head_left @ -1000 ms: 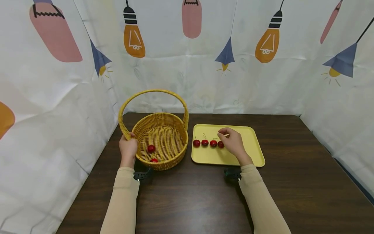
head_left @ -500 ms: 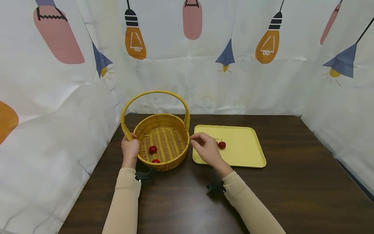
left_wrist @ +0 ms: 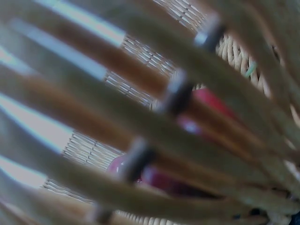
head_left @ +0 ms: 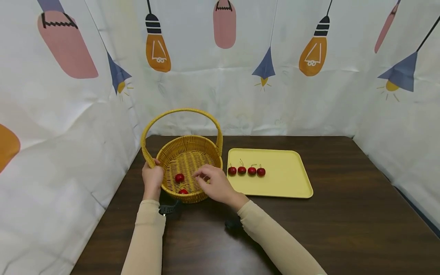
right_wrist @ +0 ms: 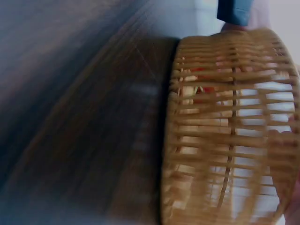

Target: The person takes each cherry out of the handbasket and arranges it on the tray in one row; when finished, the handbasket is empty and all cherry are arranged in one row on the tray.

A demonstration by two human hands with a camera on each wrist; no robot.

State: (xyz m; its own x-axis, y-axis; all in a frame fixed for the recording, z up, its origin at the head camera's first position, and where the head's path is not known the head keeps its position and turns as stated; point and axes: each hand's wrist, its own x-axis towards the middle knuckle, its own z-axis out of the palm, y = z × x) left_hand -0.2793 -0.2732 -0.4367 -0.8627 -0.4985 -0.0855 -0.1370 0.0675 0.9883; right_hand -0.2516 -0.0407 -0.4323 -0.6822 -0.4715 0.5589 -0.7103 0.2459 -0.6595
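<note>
In the head view my left hand [head_left: 152,179] grips the yellow wicker basket [head_left: 192,142] at its left side, where the handle [head_left: 182,110] meets the rim. Two red cherries lie inside, one cherry [head_left: 179,178] farther back and another cherry [head_left: 183,191] at the near wall. Over the basket's right rim reaches my right hand [head_left: 216,185], fingers bent loosely with a gap between thumb and index finger, nothing visible in them. Blurred strands of the basket [left_wrist: 140,101] fill the left wrist view, with red cherries behind. The basket's side [right_wrist: 225,131] shows in the right wrist view.
A yellow tray [head_left: 285,173] lies right of the basket. Along its left half stand several cherries in a row, among them a cherry [head_left: 242,170] with an upright stem. The dark wooden table [head_left: 343,214] ends at a printed white curtain [head_left: 220,91].
My right hand has moved left from over the tray's cherries, past the tray's left end, to above the basket. The left hand keeps its grip, and the visible cherries stay in place.
</note>
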